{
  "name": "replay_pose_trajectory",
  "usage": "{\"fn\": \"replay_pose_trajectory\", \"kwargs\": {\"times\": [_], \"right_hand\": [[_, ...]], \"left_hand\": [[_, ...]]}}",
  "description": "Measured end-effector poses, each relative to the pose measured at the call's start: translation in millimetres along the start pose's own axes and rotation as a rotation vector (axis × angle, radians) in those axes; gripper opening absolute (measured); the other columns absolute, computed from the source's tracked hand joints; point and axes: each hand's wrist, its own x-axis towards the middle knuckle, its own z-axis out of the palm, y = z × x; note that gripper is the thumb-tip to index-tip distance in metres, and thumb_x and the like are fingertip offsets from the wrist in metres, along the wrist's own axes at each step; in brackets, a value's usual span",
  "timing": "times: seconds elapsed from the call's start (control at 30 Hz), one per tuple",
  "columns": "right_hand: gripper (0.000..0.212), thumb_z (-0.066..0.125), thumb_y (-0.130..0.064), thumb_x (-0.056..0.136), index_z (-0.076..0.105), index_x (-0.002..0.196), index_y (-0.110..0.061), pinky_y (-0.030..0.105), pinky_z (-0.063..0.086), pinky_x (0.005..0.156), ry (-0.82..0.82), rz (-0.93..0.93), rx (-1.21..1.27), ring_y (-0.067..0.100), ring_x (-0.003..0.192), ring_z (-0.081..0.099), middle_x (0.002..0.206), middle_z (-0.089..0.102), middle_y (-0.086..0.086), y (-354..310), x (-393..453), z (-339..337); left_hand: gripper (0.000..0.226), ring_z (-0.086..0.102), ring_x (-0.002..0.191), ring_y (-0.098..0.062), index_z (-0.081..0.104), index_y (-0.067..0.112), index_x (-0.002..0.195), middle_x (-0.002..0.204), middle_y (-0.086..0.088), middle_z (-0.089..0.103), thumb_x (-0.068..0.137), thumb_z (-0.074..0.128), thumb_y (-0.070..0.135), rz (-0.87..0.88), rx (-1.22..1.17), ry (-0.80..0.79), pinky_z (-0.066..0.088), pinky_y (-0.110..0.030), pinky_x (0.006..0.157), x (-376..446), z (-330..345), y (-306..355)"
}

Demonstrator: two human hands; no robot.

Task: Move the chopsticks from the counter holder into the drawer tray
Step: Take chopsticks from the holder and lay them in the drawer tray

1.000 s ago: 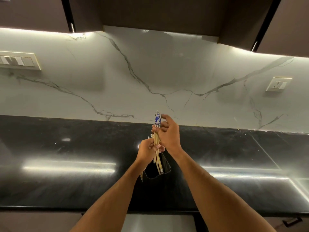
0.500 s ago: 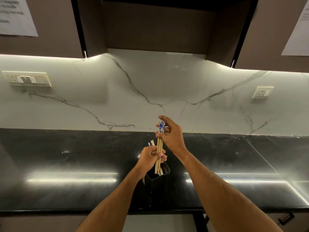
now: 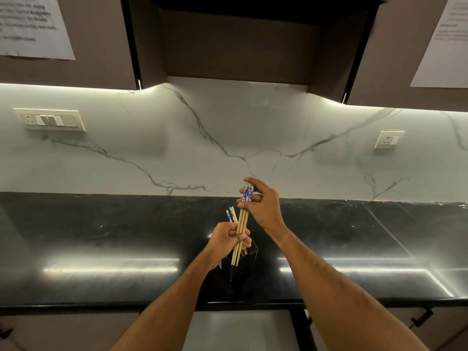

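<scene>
1. From the head camera, the right hand (image 3: 263, 205) was raised over the glossy black stone surface (image 3: 126, 236), its grip pinched on the blue-and-white patterned tops of a bundle of slim pale wooden chopsticks (image 3: 242, 225).
2. That bundle hung steeply, its lower tips in front of the mouth of the dark, glossy, upright holder (image 3: 243, 269) standing on the surface.
3. The left hand (image 3: 226, 240) sat just below and left of the right, its grip curled round the bundle's lower shafts and round a second few chopsticks (image 3: 231, 215) whose patterned tips stuck up above its knuckles.
4. Behind ran a white marble-veined backsplash (image 3: 228, 138) with a cream switch plate (image 3: 49, 120) to the left and a socket (image 3: 388, 139) to the right.
5. Brown wall cabinets (image 3: 235, 51) hung above, with printed paper sheets (image 3: 30, 24) on their doors.
</scene>
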Motion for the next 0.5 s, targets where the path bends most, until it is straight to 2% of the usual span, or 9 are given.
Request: {"fn": "replay_pose_trajectory", "kwargs": {"times": [0.3,0.43,0.5], "right_hand": [[0.06,0.076,0.01,0.081,0.057,0.135,-0.008,0.031,0.063,0.08,0.043,0.028,-0.004,0.016,0.081,0.077,0.102,0.073,0.009,-2.6,-26.6,-4.4],[0.065,0.078,0.009,0.078,0.056,0.135,-0.012,0.038,0.063,0.084,0.066,0.123,-0.004,0.016,0.087,0.076,0.107,0.072,0.008,15.2,-50.4,-3.3],[0.075,0.084,0.001,0.075,0.052,0.141,-0.014,0.036,0.06,0.092,0.068,0.153,-0.138,0.013,0.1,0.071,0.12,0.066,0.003,26.9,-64.8,-1.2]], "left_hand": [[0.014,0.078,0.085,-0.022,0.071,0.002,0.104,0.089,-0.012,0.078,0.098,0.059,0.001,-0.024,0.061,0.01,0.062,-0.042,0.086,-21.9,2.3,-0.8],[0.016,0.076,0.074,-0.016,0.073,0.008,0.087,0.079,-0.008,0.075,0.094,0.062,0.0,-0.093,0.306,0.085,0.064,-0.038,0.076,-30.0,5.9,-10.0],[0.014,0.074,0.072,-0.014,0.074,0.014,0.085,0.077,-0.003,0.073,0.092,0.064,0.008,-0.104,0.533,0.111,0.064,-0.037,0.073,-34.5,3.5,-18.6]]}}
